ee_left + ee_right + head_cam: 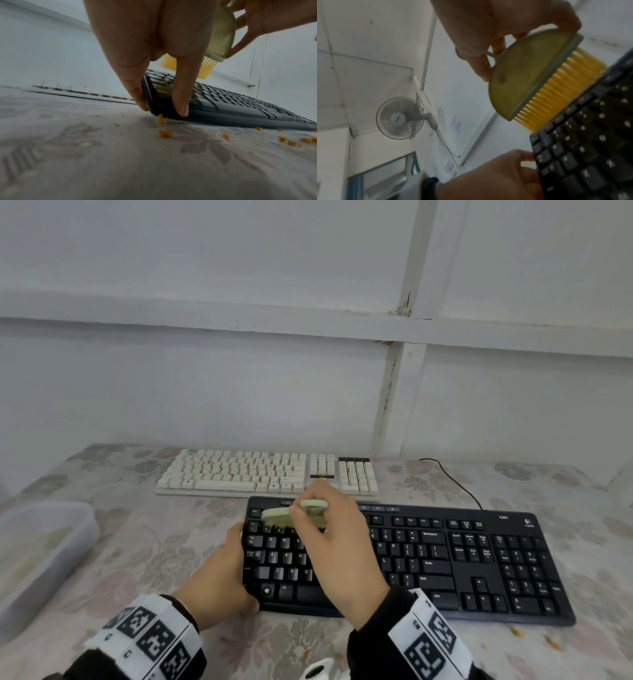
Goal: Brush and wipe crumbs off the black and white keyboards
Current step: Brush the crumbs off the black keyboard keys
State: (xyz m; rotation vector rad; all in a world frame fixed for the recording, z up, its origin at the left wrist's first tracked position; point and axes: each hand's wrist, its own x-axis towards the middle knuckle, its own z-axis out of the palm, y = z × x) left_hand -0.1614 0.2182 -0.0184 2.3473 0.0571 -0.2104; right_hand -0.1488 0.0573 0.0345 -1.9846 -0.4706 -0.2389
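Tablecloth (171,542) edge: left hand (219,573) grips black keyboard (462,559), right hand (339,539) seemingly pinching half-hidden brush (284,513)

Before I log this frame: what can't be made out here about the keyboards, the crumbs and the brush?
- Head view: the right hand covers the middle keys of the black keyboard, so crumbs there are hidden.
- Head view: orange specks on the white keyboard are too small to count.
- Left wrist view: the left hand hides part of the brush.
- Right wrist view: key legends are blurred.
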